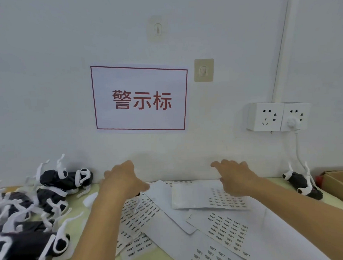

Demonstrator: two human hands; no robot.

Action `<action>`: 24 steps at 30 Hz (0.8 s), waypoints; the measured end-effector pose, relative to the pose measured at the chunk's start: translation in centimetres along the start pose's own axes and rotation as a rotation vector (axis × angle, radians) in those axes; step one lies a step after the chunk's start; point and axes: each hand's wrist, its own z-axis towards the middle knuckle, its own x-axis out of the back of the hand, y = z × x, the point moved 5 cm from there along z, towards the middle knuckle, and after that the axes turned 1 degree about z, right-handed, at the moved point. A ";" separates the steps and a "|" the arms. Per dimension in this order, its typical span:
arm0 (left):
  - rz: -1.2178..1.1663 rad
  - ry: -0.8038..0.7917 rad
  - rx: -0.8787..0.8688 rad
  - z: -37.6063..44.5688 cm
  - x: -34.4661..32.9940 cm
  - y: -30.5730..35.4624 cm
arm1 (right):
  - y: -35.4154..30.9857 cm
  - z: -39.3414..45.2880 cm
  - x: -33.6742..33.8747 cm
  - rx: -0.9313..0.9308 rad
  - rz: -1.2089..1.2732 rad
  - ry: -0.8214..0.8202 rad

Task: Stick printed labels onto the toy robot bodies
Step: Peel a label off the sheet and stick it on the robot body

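Observation:
Several white label sheets printed with rows of small black labels lie overlapping on the pale green table. My right hand hovers palm down over the upper sheet, fingers spread and holding nothing. My left hand is bent down over the sheets' left end. A dark bit and a thin white leg of a toy robot show under its palm, and whether the fingers grip it is hidden. A pile of black-and-white toy robot bodies lies at the left. One more toy robot lies at the right.
The table ends at a white wall close behind the hands. On the wall are a red-framed paper sign, two adhesive hooks and a double socket with a white cable hanging down. A cardboard box stands at the far right.

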 end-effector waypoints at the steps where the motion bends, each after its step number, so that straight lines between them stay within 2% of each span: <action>1: 0.031 -0.071 0.035 0.1 -0.5 -0.5 | -0.2 -0.2 -0.1 0.003 0.017 0.013; 3: 0.128 -0.138 0.070 0.4 -1.5 -1.2 | -0.7 -0.9 -0.4 0.024 0.089 0.035; 4: 0.173 -0.122 0.081 0.6 -1.8 -1.4 | -0.9 -1.4 -0.4 0.038 0.130 0.053; 8: 0.145 0.052 0.121 0.9 -2.0 -2.1 | -1.5 -4.1 -0.8 0.094 0.278 0.149; 12: 0.068 0.117 0.069 1.2 -1.9 -2.6 | -0.7 -7.8 -1.7 0.123 0.392 0.215; 16: -0.132 0.014 -0.032 0.9 -0.8 -1.6 | 0.6 -11.4 -3.1 0.122 0.408 0.242; 19: -0.294 -0.086 -0.198 -0.1 -0.4 0.5 | 2.2 -13.3 -4.1 0.078 0.393 0.225; 24: -0.186 -0.204 -0.418 -2.1 -3.2 5.9 | 5.3 -15.6 -5.4 -0.037 0.373 0.224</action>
